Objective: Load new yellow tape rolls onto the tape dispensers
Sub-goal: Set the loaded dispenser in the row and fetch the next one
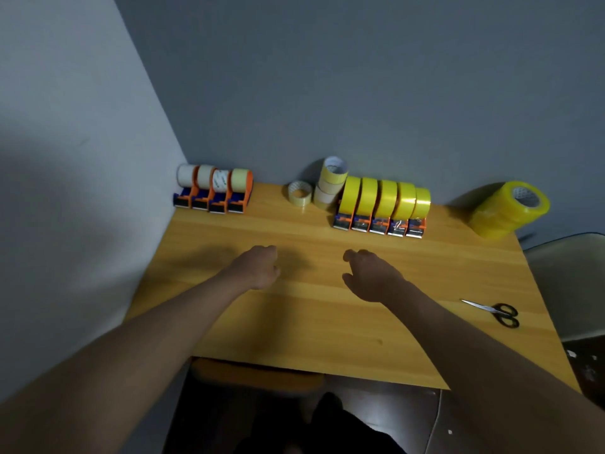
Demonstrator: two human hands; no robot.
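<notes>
Item: five tape dispensers [379, 223], orange and blue, set side by side in a row at the far right of centre of the table [294, 322], each carrying a full yellow tape roll [386, 198]. The cutter ends face the near edge.

Item: stack of yellow tape rolls [509, 209], far right corner of the table, leaning, well apart from the loaded row.

Item: four further dispensers [212, 199], same make, in a row at the far left corner against the wall; they carry pale or nearly spent rolls [216, 178], cream to white.

Item: small upright stack of partly used rolls [330, 183], just left of the loaded row, with one thin, near-empty roll [299, 193] lying flat beside it.

Item: left hand [258, 267], over the middle of the table, fingers curled in, holding nothing. Whether it touches the surface is hard to tell from this angle.

Item: right hand [370, 273], near the left hand, palm down, fingers loosely bent and slightly apart, holding nothing.

Item: scissors [496, 312], black handles, closed, lying flat near the right edge of the table.

Item: chair [573, 283], pale, beside the table on the right.
</notes>
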